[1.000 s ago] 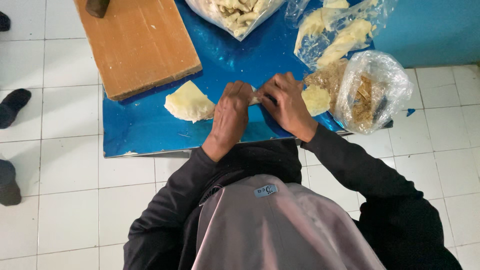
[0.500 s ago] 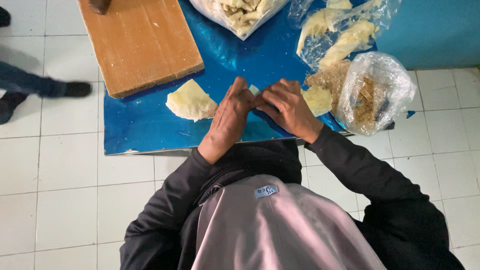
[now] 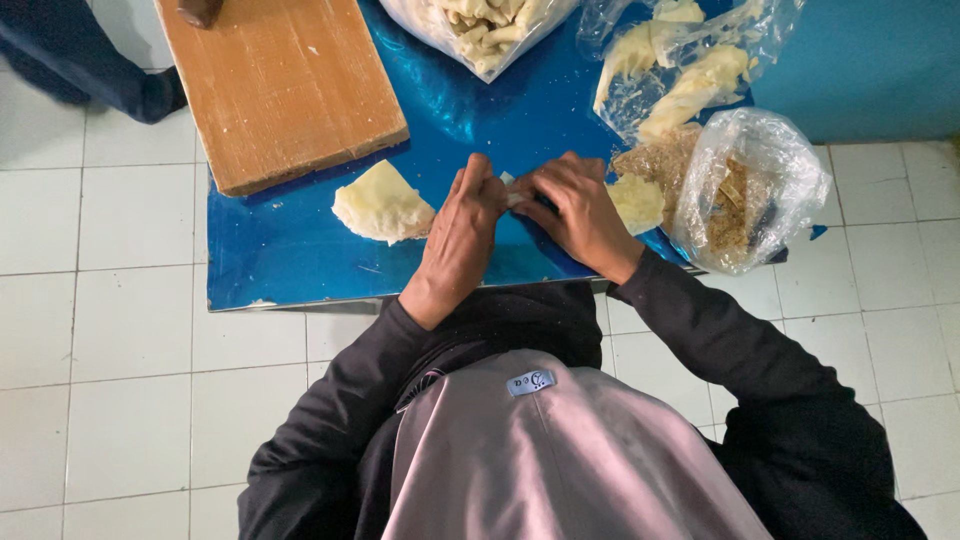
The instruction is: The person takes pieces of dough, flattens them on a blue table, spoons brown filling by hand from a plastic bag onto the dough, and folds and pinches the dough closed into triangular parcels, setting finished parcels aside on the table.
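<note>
White tiled floor (image 3: 120, 330) surrounds a blue table (image 3: 300, 260), seen from above the seated person. The left hand (image 3: 462, 235) and right hand (image 3: 575, 212) meet at the table's near middle, fingertips pressed together and pinched on a small pale piece (image 3: 510, 192) that is mostly hidden between them; whether it is folded or flat cannot be told. A flattened dough sheet (image 3: 382, 205) lies just left of the left hand, apart from it. A wooden board (image 3: 285, 85) sits at the far left corner. Beside the right hand rests a second dough lump (image 3: 638, 202), touching a clear bag of brown filling (image 3: 745, 190); further bags of pale pieces (image 3: 680, 60) lie at the far edge. Judged risks: the thin piece may tear if pinched too hard; the filling bag, overhanging the right edge, may slip off if the right forearm nudges it; the dough sheet may stick to the bare table.
</note>
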The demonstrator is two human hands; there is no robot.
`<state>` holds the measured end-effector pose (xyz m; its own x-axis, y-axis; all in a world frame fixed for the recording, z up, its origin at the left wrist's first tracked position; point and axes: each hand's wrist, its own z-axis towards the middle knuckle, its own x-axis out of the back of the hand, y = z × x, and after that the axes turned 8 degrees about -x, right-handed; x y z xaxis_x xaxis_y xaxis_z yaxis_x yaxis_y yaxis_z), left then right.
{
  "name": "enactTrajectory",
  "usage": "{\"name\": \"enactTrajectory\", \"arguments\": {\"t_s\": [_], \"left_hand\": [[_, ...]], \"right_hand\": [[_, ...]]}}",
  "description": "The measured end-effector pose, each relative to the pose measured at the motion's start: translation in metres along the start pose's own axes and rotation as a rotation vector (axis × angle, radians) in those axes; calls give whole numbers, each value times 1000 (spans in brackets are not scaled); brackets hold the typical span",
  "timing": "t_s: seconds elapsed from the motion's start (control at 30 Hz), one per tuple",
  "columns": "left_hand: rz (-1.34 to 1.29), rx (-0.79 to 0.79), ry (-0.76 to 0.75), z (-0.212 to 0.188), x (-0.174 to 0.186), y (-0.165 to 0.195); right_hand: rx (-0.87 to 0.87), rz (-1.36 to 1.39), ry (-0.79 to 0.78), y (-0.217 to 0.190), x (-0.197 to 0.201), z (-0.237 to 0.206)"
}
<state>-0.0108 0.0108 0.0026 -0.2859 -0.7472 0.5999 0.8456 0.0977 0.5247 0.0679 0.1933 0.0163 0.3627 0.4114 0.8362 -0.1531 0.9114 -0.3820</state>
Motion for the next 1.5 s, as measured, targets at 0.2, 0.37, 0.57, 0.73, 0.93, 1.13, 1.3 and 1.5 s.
{"name": "enactTrajectory", "arguments": {"t_s": [0.2,0.37,0.57,0.73,0.93,1.13,1.3,1.5], "left_hand": [[42,4,-3,-1,5,5],[315,-16,-66,2,7,12],[441,11,-39,5,7,17],[461,50,35,-1,19,24],[489,179,130,-13,58,19],[516,261,172,-29,90,13],[451,261,226,-39,98,9],[447,294,241,-48,104,-3]], "right_hand": [[118,-169,96,-3,-3,3],[118,-244,115,-6,-3,0],[106,-392,110,-16,-1,-13],[73,-380,109,-20,-3,-12],[32,-497,33,-14,-9,7],[-59,-109,-61,7,-7,23],[41,-176,59,9,-13,25],[72,-289,78,11,-21,26]]}}
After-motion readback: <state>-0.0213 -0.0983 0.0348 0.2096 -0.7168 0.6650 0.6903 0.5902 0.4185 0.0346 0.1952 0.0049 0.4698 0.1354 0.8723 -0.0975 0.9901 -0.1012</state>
